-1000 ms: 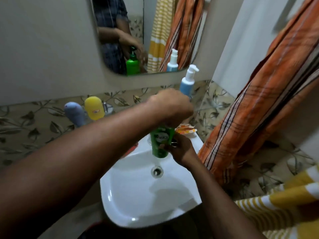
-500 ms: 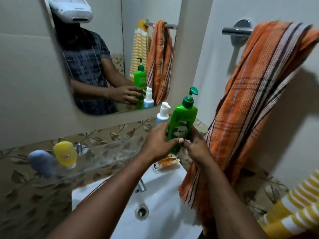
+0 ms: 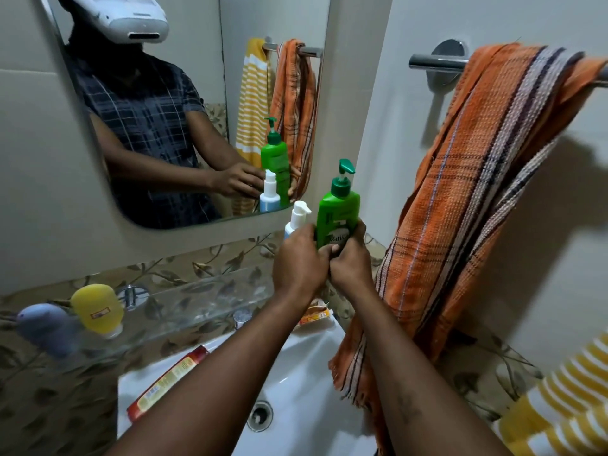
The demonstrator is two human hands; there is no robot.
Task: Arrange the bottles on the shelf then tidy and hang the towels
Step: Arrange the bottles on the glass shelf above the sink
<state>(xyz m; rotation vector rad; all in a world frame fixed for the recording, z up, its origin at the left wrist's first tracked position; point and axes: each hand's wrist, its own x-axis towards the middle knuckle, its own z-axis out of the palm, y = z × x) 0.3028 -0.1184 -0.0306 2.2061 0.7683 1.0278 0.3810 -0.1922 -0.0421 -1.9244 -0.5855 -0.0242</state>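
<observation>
A green pump bottle [image 3: 339, 212] stands upright at the right end of the glass shelf [image 3: 184, 297], held low on its body by both hands. My left hand [image 3: 301, 261] grips its left side and my right hand [image 3: 350, 261] grips its right side. Just behind and left of it stands a blue bottle with a white pump [image 3: 297, 217]. A yellow bottle [image 3: 98, 309] and a lilac bottle [image 3: 46, 327] stand at the shelf's left end. An orange striped towel [image 3: 460, 199] hangs bunched over the chrome rail [image 3: 437, 62]. A yellow and white striped towel [image 3: 559, 399] shows at the lower right.
A white sink [image 3: 296, 383] lies below the shelf, with a red tube [image 3: 164, 383] on its left rim and an orange packet [image 3: 314, 315] by the tap [image 3: 241, 317]. The mirror [image 3: 184, 103] above reflects the person, both towels and the bottles.
Both hands have lifted the green bottle from over the sink up to the shelf's right end, and stood it more upright. The view has tilted up.
</observation>
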